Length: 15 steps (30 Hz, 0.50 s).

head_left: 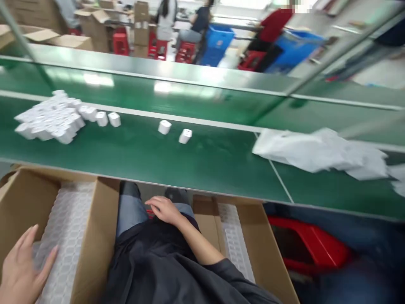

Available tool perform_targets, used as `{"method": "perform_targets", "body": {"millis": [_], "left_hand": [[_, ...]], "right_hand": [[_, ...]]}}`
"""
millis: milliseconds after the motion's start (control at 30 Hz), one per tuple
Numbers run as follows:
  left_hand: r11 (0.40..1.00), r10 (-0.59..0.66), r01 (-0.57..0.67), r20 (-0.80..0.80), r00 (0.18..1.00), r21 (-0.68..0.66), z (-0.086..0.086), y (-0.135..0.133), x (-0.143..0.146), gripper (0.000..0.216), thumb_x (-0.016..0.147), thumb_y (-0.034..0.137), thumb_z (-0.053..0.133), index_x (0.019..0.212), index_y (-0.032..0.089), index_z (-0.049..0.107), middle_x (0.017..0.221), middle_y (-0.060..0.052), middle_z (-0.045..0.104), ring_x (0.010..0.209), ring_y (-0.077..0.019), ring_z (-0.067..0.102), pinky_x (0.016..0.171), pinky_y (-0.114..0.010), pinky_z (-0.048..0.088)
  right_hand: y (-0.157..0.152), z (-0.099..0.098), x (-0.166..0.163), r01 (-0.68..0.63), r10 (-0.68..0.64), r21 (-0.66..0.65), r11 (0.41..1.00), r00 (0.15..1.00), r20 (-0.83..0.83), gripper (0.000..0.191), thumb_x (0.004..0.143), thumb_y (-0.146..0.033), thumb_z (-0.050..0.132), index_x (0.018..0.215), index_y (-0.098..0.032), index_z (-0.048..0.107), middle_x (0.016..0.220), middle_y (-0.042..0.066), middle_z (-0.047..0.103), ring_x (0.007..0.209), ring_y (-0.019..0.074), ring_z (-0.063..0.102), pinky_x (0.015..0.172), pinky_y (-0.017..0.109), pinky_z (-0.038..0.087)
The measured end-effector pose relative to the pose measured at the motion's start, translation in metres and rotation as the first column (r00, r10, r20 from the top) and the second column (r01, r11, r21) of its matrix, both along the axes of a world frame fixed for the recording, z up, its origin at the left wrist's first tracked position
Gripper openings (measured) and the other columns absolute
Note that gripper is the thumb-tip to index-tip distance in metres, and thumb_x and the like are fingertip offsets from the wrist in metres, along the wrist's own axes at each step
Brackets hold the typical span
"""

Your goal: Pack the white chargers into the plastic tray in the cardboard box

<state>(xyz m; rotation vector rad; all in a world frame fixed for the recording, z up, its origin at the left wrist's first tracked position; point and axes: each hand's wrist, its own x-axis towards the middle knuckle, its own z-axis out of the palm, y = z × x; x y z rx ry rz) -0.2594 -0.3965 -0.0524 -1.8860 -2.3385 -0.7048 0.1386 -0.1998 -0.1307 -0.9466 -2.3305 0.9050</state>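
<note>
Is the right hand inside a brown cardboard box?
No, the bare right hand is between the two open brown cardboard boxes, outside both.

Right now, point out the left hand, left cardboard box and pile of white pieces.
Left hand [21, 270]: head view, back of hand.
Left cardboard box [95, 240]: head view, right side.
Pile of white pieces [52, 117]: head view, middle.

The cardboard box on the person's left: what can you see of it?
The cardboard box is plain brown and open-topped, its far end near the edge of the green table. Inside lies translucent, plastic-looking packing patterned with rows of cells. The left hand is spread over it; contact is unclear. The picture's edge cuts off the near end.
</note>
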Motion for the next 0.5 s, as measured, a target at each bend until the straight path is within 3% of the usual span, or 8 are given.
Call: {"method": "perform_targets", "body": {"millis": [100, 200, 267, 333, 433, 500], "left_hand": [[0.939, -0.343, 0.339, -0.082, 0.936, -0.054, 0.027, 0.112, 0.05, 0.082, 0.09, 0.065, 0.047, 0.16, 0.03, 0.022, 0.155, -0.01, 0.041, 0.136, -0.0416, 0.047, 0.115, -0.064, 0.039], [0.804, -0.595, 0.592, -0.099, 0.798, -0.053, 0.056, 0.203, 0.121, 0.078, 0.091, 0.066, 0.046, 0.159, 0.038, 0.021, 0.158, -0.002, 0.04, 0.137, -0.0397, 0.048, 0.116, -0.063, 0.038], [0.696, -0.718, 0.715, -0.093, 0.69, -0.065, 0.066, 0.249, 0.179, 0.074, 0.092, 0.067, 0.045, 0.158, 0.041, 0.023, 0.158, 0.002, 0.04, 0.138, -0.0379, 0.046, 0.118, -0.061, 0.036], [0.556, -0.831, 0.825, -0.073, 0.552, -0.098, 0.066, 0.28, 0.241, 0.069, 0.094, 0.065, 0.045, 0.156, 0.04, 0.029, 0.155, 0.001, 0.044, 0.14, -0.036, 0.045, 0.12, -0.059, 0.035], [0.339, -0.941, 0.929, -0.045, 0.336, -0.15, 0.048, 0.299, 0.325, 0.066, 0.096, 0.066, 0.042, 0.153, 0.034, 0.038, 0.153, -0.005, 0.048, 0.141, -0.0349, 0.044, 0.119, -0.057, 0.036], [0.282, -0.959, 0.945, -0.058, 0.276, -0.167, 0.033, 0.301, 0.368, 0.067, 0.096, 0.068, 0.039, 0.152, 0.032, 0.04, 0.155, -0.008, 0.045, 0.143, -0.0363, 0.042, 0.119, -0.06, 0.033]], "right_hand": [[-0.025, -0.027, 0.065, 0.247, -0.245, -0.049, 0.968, 0.969, 0.028, 0.029, 0.092, -0.011, 0.05, 0.107, -0.024, 0.072, 0.099, 0.006, 0.075, 0.092, 0.0204, 0.071, 0.083, 0.033, 0.057], [-0.05, -0.054, 0.119, 0.563, -0.562, -0.107, 0.82, 0.826, 0.043, 0.032, 0.091, -0.011, 0.049, 0.112, -0.023, 0.07, 0.109, 0.009, 0.073, 0.104, 0.0238, 0.068, 0.094, 0.041, 0.054], [-0.067, -0.074, 0.151, 0.744, -0.745, -0.143, 0.652, 0.664, 0.059, 0.031, 0.091, -0.013, 0.05, 0.115, -0.022, 0.069, 0.116, 0.011, 0.07, 0.113, 0.0257, 0.064, 0.101, 0.046, 0.051], [-0.083, -0.095, 0.183, 0.876, -0.88, -0.177, 0.449, 0.468, 0.086, 0.032, 0.092, -0.016, 0.051, 0.118, -0.021, 0.067, 0.121, 0.013, 0.066, 0.118, 0.0266, 0.06, 0.106, 0.048, 0.048], [-0.107, -0.128, 0.232, 0.966, -0.975, -0.224, 0.125, 0.162, 0.154, 0.032, 0.093, -0.018, 0.053, 0.124, -0.017, 0.063, 0.127, 0.015, 0.062, 0.125, 0.0277, 0.056, 0.11, 0.05, 0.044], [-0.122, -0.15, 0.267, 0.964, -0.975, -0.254, -0.083, -0.025, 0.222, 0.032, 0.095, -0.023, 0.058, 0.126, -0.016, 0.061, 0.132, 0.014, 0.059, 0.128, 0.0279, 0.054, 0.109, 0.052, 0.044]]}}
